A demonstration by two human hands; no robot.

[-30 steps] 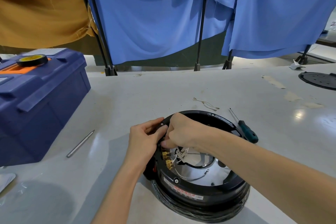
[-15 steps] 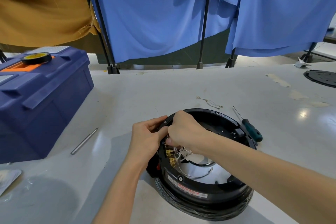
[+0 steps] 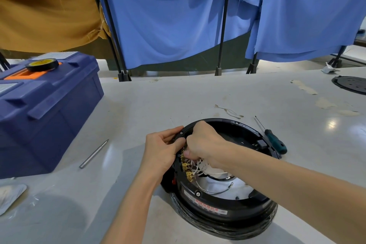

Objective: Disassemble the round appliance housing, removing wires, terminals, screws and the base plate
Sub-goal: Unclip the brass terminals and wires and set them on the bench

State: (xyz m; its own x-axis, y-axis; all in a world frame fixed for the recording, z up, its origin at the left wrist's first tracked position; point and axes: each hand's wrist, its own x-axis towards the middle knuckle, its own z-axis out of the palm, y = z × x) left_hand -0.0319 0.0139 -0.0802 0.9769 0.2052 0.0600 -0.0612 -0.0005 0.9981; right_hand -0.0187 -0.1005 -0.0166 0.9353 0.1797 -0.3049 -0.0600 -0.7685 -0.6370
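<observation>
The round black appliance housing (image 3: 227, 212) lies open side up on the white table. Along its left inner wall runs a row of brass terminals (image 3: 187, 168) with white wires (image 3: 204, 166) bunched beside them. My left hand (image 3: 161, 151) grips the housing's left rim, thumb and fingers curled over the edge. My right hand (image 3: 206, 142) reaches inside from the right, fingers curled and pinching a wire or terminal at the upper end of the row; the pinched piece is hidden under the fingers. A loose ring-ended wire (image 3: 219, 189) lies on the shiny metal plate (image 3: 217, 188) inside.
A green-handled screwdriver (image 3: 274, 140) lies against the housing's right side. Removed wires (image 3: 229, 112) lie behind it. A metal rod (image 3: 94, 153) lies to the left, near the blue toolbox (image 3: 43, 117). A black round plate (image 3: 351, 84) sits far right. Blue curtains hang behind.
Both hands stay at the same spot on the left rim. The right hand's fingers have shifted slightly downward among the wires; the view has tilted a little.
</observation>
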